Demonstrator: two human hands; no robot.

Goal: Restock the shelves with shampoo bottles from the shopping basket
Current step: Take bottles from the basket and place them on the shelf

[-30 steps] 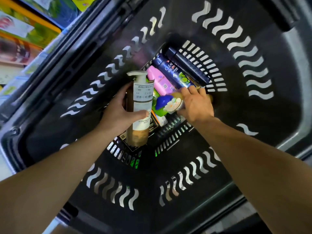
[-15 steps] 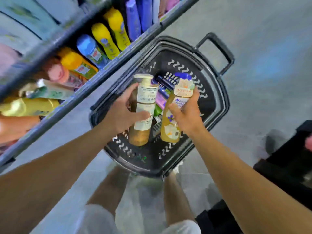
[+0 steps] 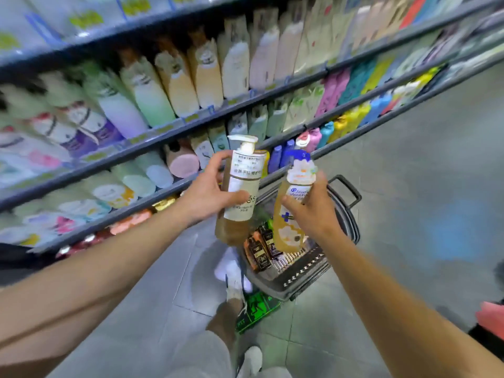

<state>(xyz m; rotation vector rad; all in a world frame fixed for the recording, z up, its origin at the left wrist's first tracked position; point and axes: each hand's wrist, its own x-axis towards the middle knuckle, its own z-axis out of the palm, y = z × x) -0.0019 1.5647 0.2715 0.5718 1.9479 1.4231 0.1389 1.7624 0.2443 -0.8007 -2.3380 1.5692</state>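
Now each hand grasps a bottle above the basket: the left hand wraps the pump bottle, the right hand the blue-capped bottle. The shelves stand just beyond. Best, I'd say, to find matching rows, then slide each in upright, label outward.

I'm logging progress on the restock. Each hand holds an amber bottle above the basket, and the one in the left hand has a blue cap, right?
Not quite. The left hand holds the pump bottle, whose pump top is white. The blue cap is on the bottle in the right hand. Both are amber and above the basket, as the head view shows.
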